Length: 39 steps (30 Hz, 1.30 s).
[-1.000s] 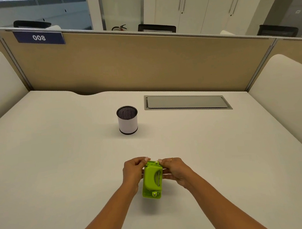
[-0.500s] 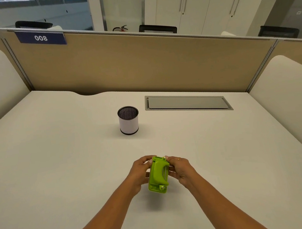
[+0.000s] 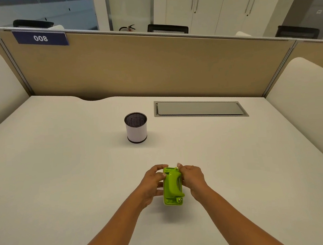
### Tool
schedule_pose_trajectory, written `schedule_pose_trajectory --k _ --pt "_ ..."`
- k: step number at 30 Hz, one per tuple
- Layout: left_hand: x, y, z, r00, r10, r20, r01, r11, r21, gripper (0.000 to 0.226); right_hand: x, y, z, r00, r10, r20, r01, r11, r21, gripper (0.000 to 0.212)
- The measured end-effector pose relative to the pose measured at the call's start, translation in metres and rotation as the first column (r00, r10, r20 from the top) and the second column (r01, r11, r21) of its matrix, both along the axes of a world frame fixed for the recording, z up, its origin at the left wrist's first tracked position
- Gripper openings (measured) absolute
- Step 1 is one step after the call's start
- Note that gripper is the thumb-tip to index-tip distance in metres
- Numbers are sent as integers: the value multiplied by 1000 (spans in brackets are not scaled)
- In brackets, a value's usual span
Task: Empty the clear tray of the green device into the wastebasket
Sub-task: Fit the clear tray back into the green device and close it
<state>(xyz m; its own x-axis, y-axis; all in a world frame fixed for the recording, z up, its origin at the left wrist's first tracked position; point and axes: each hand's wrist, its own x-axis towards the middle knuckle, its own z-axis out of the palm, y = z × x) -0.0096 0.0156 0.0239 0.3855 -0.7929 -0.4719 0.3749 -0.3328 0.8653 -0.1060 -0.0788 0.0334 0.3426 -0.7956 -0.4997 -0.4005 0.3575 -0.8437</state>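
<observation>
Green device (image 3: 172,187) in left hand (image 3: 153,183), right hand (image 3: 193,177), wastebasket (image 3: 136,133) beyond, grey hatch (image 3: 198,109)

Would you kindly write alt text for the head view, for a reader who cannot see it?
The left hand and right hand grip a green device between them at a white desk; a small wastebasket stands farther back.
</observation>
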Motion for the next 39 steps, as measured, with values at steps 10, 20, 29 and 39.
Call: schedule_pose_trajectory --k 10,20,29,39 --pt "4 -9 -7 986 164 -38 -162 986 51 28 2 20 17 911 214 -354 -332 889 -316 57" --pt "6 -17 -11 980 192 -45 -190 980 57 30 4 21 17 877 194 -440 -376 847 -376 78" --pt "7 -21 -12 981 193 -36 -191 980 53 30 7 12 17 874 209 -439 -365 878 -310 60" --pt "4 -29 -17 983 164 -87 -158 985 69 33 12 -4 12 906 168 -389 -271 935 -228 53"
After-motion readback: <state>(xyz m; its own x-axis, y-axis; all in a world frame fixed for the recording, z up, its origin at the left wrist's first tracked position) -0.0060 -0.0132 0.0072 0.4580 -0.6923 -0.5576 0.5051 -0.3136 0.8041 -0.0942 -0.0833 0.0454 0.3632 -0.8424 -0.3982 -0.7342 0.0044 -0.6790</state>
